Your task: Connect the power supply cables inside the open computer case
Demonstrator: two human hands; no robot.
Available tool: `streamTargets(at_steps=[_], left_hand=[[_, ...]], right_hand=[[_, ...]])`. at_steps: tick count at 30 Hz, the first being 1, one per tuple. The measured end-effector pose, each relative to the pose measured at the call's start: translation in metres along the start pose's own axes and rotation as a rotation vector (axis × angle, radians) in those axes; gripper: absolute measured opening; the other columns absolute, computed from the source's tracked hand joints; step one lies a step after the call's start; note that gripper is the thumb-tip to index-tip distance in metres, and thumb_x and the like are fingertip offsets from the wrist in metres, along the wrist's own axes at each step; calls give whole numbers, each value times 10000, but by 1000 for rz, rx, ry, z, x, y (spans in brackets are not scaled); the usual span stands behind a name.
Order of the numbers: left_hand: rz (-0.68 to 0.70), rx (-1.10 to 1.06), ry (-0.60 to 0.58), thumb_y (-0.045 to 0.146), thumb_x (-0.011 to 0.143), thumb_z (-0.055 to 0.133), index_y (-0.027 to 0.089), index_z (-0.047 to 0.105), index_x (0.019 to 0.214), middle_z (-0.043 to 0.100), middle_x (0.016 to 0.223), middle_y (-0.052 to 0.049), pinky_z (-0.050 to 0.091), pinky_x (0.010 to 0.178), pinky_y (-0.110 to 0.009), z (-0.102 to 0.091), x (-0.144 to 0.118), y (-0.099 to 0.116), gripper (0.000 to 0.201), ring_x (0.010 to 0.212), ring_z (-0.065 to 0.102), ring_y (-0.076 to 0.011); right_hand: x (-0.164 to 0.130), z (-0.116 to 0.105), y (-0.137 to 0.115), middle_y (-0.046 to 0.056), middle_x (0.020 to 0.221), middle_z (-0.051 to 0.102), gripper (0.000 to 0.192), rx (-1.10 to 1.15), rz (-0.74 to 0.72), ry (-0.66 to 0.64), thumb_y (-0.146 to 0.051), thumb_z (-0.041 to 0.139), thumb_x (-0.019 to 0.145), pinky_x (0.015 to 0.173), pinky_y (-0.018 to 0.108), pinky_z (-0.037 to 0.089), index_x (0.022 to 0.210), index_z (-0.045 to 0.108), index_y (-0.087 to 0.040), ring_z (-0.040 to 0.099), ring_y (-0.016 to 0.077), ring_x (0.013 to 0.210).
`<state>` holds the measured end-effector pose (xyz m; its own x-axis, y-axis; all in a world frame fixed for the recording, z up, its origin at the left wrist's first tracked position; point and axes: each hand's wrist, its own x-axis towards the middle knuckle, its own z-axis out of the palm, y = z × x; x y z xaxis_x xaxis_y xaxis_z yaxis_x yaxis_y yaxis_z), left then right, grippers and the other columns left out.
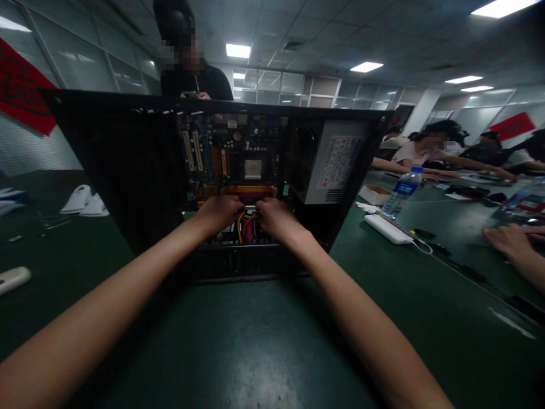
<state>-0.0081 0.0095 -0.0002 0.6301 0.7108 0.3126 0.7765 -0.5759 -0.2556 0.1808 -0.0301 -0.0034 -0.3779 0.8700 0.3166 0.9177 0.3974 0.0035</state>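
An open black computer case [128, 170] stands upright on the green table, its inside facing me. Within it are a motherboard [253, 149] and, at the upper right, a silver power supply [336, 162]. Both my hands reach into the lower middle, just below the orange slots [251, 191]. My left hand [221, 211] and my right hand [276, 216] are close together with fingers curled inward. A thin pale edge shows between their fingertips; what they grip is too small and dark to name. Yellow, red and pink wires [248, 227] hang right beneath the fingers.
A water bottle [402, 193], a white power strip [387, 229] with a cable and a small box [374, 194] are to the right. White slippers [85, 201] lie at left. A person [191, 74] stands behind the case; a co-worker's hand [508, 238] rests at right.
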Motion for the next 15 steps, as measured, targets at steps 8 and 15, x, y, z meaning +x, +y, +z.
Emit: streamTargets(at_steps=[8,15], left_hand=[[-32,-1,5,282,961,537,181,728,1091,719,1073,-78,468,695,-284,0,0,6,252,992,686,-233],[-70,-7,0,268,933,598,137,698,1082,716,1075,-102,492,767,-300,-3,-1,8,222,1008,681,-244]], right_hand=[[-1,5,2,144,1115,662,226,-18,-30,36,-160,566,913,838,302,474,1103,682,-119,643,266,1029],[0,6,2,147,1118,658,230,-14,-33,11,-171,588,902,872,303,469,1107,682,-126,635,265,1052]])
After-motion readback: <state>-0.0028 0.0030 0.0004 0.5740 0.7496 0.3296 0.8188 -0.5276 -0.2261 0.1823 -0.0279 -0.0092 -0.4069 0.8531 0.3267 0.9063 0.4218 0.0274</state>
